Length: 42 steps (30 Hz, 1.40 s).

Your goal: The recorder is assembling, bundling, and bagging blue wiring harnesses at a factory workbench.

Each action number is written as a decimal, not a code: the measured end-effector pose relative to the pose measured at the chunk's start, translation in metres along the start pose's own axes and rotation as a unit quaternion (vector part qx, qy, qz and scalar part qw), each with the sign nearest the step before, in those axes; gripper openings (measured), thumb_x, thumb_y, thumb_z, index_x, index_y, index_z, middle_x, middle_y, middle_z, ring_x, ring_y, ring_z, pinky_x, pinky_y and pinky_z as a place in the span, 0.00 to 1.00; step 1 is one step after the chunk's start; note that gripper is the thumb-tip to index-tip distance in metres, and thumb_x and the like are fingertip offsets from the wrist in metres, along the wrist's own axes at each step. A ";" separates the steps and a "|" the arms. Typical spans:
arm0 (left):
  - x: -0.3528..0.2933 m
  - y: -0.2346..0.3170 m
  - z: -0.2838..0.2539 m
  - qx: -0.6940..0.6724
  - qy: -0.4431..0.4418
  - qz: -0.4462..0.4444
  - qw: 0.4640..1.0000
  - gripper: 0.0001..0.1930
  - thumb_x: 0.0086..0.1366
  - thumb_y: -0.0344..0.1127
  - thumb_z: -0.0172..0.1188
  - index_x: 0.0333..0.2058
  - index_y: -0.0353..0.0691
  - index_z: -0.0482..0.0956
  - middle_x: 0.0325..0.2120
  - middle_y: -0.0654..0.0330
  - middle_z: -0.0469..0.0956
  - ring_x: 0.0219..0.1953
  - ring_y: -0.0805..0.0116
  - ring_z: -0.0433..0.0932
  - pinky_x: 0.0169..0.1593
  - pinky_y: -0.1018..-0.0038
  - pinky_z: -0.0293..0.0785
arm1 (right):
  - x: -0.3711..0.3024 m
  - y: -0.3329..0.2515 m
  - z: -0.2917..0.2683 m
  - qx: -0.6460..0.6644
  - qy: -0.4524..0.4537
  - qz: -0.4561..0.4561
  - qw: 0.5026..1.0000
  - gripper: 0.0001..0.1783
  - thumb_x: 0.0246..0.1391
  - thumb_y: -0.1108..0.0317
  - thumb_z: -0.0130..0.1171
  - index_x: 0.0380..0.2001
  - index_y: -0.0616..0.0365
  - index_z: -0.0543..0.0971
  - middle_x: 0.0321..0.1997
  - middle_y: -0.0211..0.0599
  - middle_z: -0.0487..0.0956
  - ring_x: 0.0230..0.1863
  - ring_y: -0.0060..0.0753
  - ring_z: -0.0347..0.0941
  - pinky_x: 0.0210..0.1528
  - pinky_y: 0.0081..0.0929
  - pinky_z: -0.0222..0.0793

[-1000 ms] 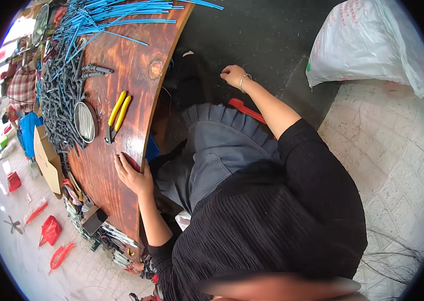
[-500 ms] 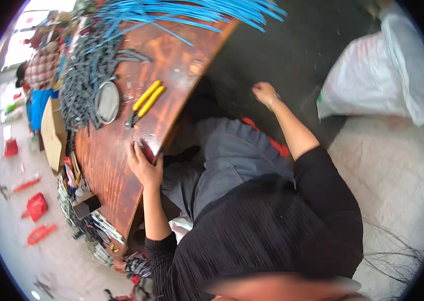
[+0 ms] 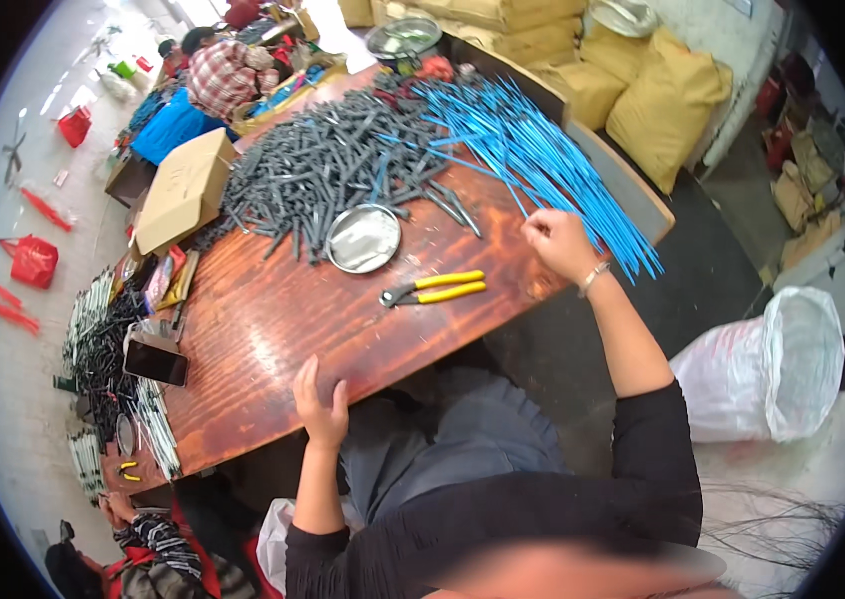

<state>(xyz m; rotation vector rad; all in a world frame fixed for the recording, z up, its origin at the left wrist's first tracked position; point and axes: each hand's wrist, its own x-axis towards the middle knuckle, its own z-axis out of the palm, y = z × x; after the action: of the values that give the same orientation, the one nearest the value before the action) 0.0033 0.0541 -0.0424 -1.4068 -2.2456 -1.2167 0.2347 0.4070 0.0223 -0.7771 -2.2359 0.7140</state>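
While the right hand (image 3: 554, 243) curls into a narrow grip at the near ends of the blue rods (image 3: 532, 150), whether it pinches one cannot be told; the left hand (image 3: 320, 404) lies flat and open on the counter (image 3: 273, 329) edge. The rods, thin and straight, fan across the far corner. Yellow-handled pliers (image 3: 434, 291) and a metal dish (image 3: 363, 238) lie untouched beside a heap of grey tubes (image 3: 322, 170), so most work appears to remain.
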 end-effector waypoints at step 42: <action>0.129 0.012 -0.034 -0.564 0.097 -0.306 0.761 0.08 0.64 0.34 0.49 0.41 0.43 0.66 0.16 0.68 0.64 0.12 0.78 0.60 0.19 0.81 0.59 | 0.123 0.096 -0.013 -0.356 0.110 0.165 0.913 0.11 0.48 0.63 0.52 0.30 0.58 0.76 0.36 0.46 0.75 0.36 0.49 0.73 0.38 0.40 0.70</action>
<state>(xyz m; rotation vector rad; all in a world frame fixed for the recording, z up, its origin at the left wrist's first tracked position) -0.0608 0.1144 0.0588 -0.5748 -1.8048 -3.0867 0.2007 0.5597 0.0167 -1.5267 -2.1648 -0.0902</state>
